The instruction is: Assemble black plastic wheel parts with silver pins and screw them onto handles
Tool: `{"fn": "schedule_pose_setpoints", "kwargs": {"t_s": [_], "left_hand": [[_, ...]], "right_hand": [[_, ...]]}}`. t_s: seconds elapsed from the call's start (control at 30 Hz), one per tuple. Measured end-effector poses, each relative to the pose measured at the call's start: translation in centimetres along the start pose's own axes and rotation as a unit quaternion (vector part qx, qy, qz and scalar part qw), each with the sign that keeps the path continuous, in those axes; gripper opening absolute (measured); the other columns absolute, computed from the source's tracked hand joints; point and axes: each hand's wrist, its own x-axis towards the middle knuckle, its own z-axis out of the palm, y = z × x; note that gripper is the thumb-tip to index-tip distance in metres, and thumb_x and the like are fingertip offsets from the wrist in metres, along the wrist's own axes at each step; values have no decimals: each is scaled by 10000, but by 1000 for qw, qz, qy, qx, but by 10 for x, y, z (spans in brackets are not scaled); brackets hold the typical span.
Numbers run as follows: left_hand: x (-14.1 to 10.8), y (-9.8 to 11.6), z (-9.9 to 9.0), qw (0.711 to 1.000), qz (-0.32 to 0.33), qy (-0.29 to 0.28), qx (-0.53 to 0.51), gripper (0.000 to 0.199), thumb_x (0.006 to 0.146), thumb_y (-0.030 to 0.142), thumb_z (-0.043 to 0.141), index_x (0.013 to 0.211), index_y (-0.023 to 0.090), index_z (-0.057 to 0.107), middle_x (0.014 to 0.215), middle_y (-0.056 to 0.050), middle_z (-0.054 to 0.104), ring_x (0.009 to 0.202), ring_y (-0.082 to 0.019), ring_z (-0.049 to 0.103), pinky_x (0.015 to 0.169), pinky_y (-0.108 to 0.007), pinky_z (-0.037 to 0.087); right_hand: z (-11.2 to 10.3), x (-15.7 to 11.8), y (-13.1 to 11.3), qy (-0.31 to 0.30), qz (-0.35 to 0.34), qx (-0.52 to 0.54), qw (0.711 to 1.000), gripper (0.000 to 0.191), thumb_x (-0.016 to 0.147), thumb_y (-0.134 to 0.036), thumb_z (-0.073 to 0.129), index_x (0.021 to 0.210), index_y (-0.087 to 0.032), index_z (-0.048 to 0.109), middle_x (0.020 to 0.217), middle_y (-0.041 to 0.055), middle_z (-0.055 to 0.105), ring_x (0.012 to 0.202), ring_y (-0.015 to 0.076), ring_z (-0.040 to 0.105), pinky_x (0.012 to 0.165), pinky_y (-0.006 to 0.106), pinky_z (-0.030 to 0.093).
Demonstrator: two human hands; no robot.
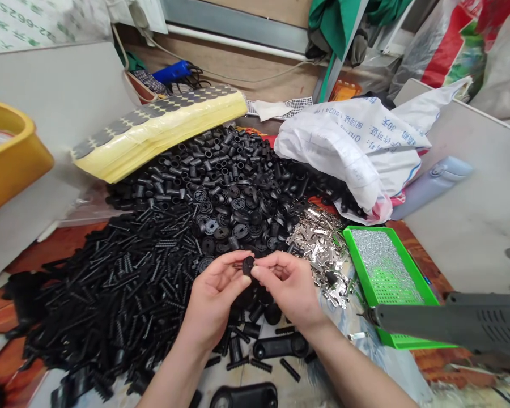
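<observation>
Between my two hands is a small black plastic part (248,265), held up above the heap. My left hand (216,289) pinches it from the left with thumb and fingers. From the right, the thumb and forefinger of my right hand (287,286) close on its edge; whether they hold a second small piece I cannot make out. Below and behind the hands lie black round discs (240,229) and ribbed black rods (127,289). A long black arm-shaped part (280,345) lies under my wrists, with another black part (244,395) at the front edge.
Silvery metal clips (318,238) are heaped right of the hands. A green tray (427,292) holds tiny metal pieces, and a grey power tool (442,323) juts in across it. Black tubes (212,161), a yellow-edged sheet stack (165,133) and a white bag (348,147) lie behind.
</observation>
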Motion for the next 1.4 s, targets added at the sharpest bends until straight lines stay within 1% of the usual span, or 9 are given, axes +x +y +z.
{"fn": "schedule_pose_setpoints", "kwargs": {"t_s": [0.13,0.4,0.67,0.83,0.97,1.13,1.27,1.33,1.4], "left_hand": [[-1,0,0,1000,-4,3,-7,262,661,136,771,907,216,725,917,-18,749,924,-158,677,841,-210,511],[-1,0,2,999,-18,20,-24,268,635,137,779,893,190,730,947,-50,762,895,-174,688,828,-234,520],[-2,2,3,997,-46,34,-52,289,611,174,806,890,173,728,955,-83,762,910,-221,693,869,-311,521],[-1,2,4,997,-42,27,-63,297,607,191,813,892,168,733,933,-100,757,939,-257,686,888,-352,512],[-2,2,6,997,-38,22,-63,289,611,182,808,891,175,732,945,-94,752,945,-244,679,891,-337,507],[-8,7,12,998,-31,0,-60,266,633,178,792,890,183,724,937,-84,748,920,-225,678,845,-310,526],[-4,24,13,999,-30,-24,-12,294,652,231,769,939,183,719,996,-105,738,904,-256,684,776,-356,559],[5,35,12,999,2,-7,50,346,638,231,759,979,195,711,1089,-108,713,937,-269,678,775,-377,560],[20,44,12,987,57,27,145,322,626,224,741,944,183,717,1038,-111,727,896,-262,689,785,-379,549]], "right_hand": [[-1,-3,0,26,-117,-80,990,64,751,-164,646,725,-177,703,723,32,698,636,131,625,598,247,510],[-3,-4,-4,29,-190,-122,974,80,773,-144,626,730,-182,682,680,17,671,600,120,596,549,229,487],[-3,-1,-1,2,-178,-134,975,59,753,-150,641,797,-179,668,704,16,635,575,120,569,515,230,479],[-4,0,8,8,-259,-179,949,93,805,-142,612,827,-201,680,708,17,633,571,129,553,510,245,467],[-5,-3,13,22,-321,-219,921,132,849,-105,540,840,-193,638,739,34,635,628,149,582,541,261,472],[-7,-9,4,15,-356,-263,897,165,864,-68,446,860,-185,562,775,57,615,699,174,594,583,286,475],[-19,-7,-18,14,-357,-279,891,152,870,-82,430,857,-186,541,771,50,592,693,170,576,591,287,466],[-34,-2,-30,36,-360,-288,887,140,879,-102,434,872,-189,543,778,47,593,710,175,576,620,297,470],[-52,5,-38,76,-360,-298,881,118,889,-132,444,875,-199,540,791,46,599,727,180,582,642,303,471]]}}
